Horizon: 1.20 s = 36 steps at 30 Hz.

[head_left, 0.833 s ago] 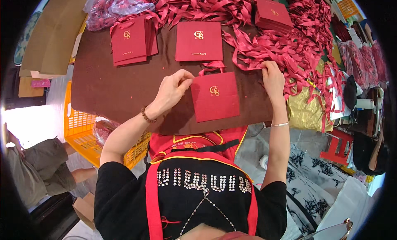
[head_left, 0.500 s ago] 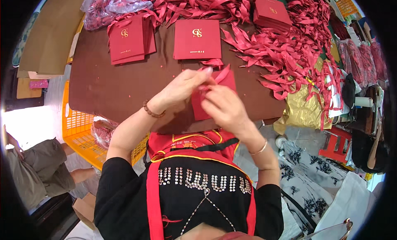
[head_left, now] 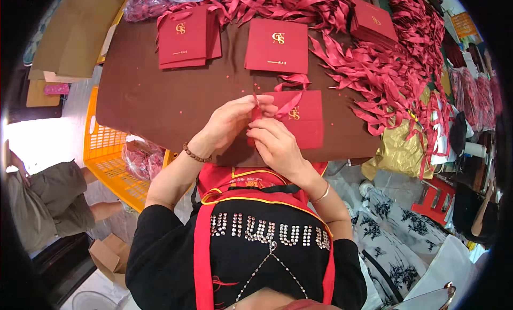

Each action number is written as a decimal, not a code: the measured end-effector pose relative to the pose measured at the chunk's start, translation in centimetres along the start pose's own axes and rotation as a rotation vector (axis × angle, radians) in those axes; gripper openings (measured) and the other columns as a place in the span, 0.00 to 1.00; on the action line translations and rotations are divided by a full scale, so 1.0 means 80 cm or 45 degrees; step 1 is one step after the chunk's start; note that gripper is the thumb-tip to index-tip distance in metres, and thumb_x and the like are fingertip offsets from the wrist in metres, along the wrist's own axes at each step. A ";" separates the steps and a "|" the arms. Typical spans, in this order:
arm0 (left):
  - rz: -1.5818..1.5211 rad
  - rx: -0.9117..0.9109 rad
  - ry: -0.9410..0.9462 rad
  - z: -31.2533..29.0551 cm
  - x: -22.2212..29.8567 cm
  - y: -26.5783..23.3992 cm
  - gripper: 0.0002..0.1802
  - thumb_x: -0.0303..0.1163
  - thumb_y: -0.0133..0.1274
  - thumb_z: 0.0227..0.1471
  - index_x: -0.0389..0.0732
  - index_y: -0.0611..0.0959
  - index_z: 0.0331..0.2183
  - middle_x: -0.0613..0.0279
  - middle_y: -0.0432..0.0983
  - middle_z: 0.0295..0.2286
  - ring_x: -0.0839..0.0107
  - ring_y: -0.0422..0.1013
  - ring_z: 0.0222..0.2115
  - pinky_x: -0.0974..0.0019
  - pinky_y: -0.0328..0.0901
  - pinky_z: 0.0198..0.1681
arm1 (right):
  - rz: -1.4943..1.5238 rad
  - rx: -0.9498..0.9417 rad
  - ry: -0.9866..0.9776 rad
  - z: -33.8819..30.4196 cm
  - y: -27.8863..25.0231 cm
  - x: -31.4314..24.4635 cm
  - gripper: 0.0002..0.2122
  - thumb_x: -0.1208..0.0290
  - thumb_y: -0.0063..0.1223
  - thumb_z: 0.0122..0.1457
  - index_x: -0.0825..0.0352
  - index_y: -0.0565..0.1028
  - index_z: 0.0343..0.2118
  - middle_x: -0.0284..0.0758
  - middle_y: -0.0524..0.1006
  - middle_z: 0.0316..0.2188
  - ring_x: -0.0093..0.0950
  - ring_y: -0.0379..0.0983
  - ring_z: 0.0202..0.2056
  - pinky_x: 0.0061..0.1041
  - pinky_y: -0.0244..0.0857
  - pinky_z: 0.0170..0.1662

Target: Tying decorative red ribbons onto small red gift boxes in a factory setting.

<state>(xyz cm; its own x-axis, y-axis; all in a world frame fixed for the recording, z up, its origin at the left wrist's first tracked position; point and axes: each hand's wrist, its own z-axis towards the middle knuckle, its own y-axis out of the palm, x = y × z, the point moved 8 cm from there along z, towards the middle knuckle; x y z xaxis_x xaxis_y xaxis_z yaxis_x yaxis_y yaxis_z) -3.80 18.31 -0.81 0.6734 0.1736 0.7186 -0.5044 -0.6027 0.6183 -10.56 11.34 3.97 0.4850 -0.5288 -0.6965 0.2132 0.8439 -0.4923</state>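
Note:
A flat red paper bag (head_left: 308,129) with a gold emblem lies on the brown-covered table in front of me. Both hands are at its left side. My left hand (head_left: 231,119) pinches a red ribbon (head_left: 256,111) between thumb and fingers. Just below and to the right, my right hand (head_left: 278,148) closes its fingertips on the lower part of the same ribbon; the fingers partly hide it. Another strip of ribbon (head_left: 290,105) loops over the bag's upper left part, beside my left fingertips.
Red bags (head_left: 278,47) lie in stacks beyond my hands, with another stack (head_left: 184,40) at left and one (head_left: 374,22) at far right. Loose red ribbons (head_left: 368,69) heap along the right. An orange crate (head_left: 109,160) stands at the left below the table (head_left: 144,107).
My hands have come off the middle of the bag to its left side, so its gold emblem shows. The bag looks turned, and the whole view has shifted slightly.

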 end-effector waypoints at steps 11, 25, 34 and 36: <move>0.072 0.056 0.164 -0.023 0.015 0.007 0.21 0.31 0.43 0.58 0.33 0.66 0.52 0.52 0.74 0.39 0.71 0.70 0.40 0.71 0.64 0.45 | 0.375 -0.059 0.184 0.003 0.027 0.004 0.07 0.82 0.50 0.48 0.69 0.72 0.32 0.39 0.73 0.34 0.38 0.70 0.37 0.33 0.66 0.39; 0.491 0.390 0.185 -0.026 0.033 -0.038 0.10 0.25 0.47 0.55 0.33 0.75 0.40 0.61 0.76 0.27 0.76 0.72 0.27 0.75 0.68 0.31 | -0.891 -0.417 0.287 0.015 -0.047 0.131 0.22 0.57 0.60 0.45 0.63 0.73 0.43 0.31 0.71 0.40 0.32 0.64 0.44 0.34 0.57 0.46; 1.572 0.515 0.642 0.025 -0.006 -0.012 0.06 0.25 0.51 0.50 0.35 0.79 0.32 0.50 0.76 0.28 0.57 0.74 0.30 0.64 0.68 0.33 | -0.866 -0.370 0.307 0.019 -0.052 0.120 0.18 0.58 0.62 0.42 0.61 0.74 0.35 0.30 0.72 0.33 0.31 0.66 0.39 0.32 0.58 0.41; 1.640 0.504 0.601 0.028 -0.013 -0.015 0.07 0.26 0.51 0.50 0.35 0.79 0.32 0.50 0.76 0.29 0.57 0.74 0.31 0.63 0.68 0.34 | -0.845 -0.356 0.286 0.023 -0.055 0.122 0.17 0.58 0.63 0.42 0.62 0.73 0.33 0.31 0.73 0.30 0.32 0.68 0.36 0.32 0.59 0.38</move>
<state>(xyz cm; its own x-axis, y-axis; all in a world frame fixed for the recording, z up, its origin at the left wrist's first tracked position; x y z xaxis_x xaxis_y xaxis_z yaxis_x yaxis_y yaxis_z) -2.72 17.14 -3.02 -0.4102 -0.4615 0.7866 -0.3811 -0.6968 -0.6076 -5.22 2.66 0.32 0.1386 -0.9492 -0.2824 0.1626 0.3031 -0.9390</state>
